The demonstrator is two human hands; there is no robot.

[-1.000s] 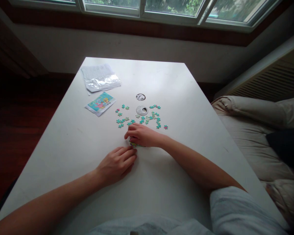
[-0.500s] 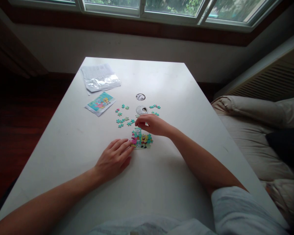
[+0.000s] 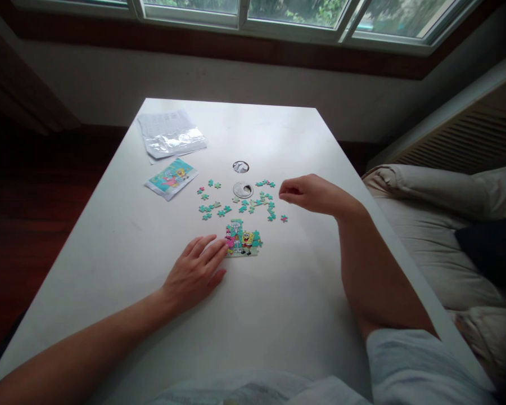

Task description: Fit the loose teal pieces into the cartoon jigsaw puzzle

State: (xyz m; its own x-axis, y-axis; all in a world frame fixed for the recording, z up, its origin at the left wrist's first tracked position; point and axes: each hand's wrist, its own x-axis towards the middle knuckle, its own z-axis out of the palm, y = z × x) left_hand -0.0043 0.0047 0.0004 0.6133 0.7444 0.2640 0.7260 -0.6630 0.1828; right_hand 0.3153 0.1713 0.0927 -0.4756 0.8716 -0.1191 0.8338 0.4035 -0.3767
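Observation:
A small, partly joined cartoon jigsaw (image 3: pixel 243 240) lies near the middle of the white table (image 3: pixel 278 315). My left hand (image 3: pixel 196 271) rests flat beside it, fingers stretched out, fingertips touching its left edge. Several loose teal and pink puzzle pieces (image 3: pixel 253 203) are scattered just beyond it. My right hand (image 3: pixel 310 194) hovers above the table to the right of the pieces, fingers curled in a pinch. Whether a piece sits in that pinch is too small to make out.
A picture card (image 3: pixel 171 178) and a clear plastic bag over a paper sheet (image 3: pixel 171 135) lie at the far left. Two small round lids (image 3: pixel 243 189) sit behind the pieces. A beige cushion (image 3: pixel 447 197) lies to the right; a window runs along the back wall.
My right hand has lifted off the joined jigsaw, passed over the loose pieces and swung up and to the right. The jigsaw is now uncovered. My left hand barely moved.

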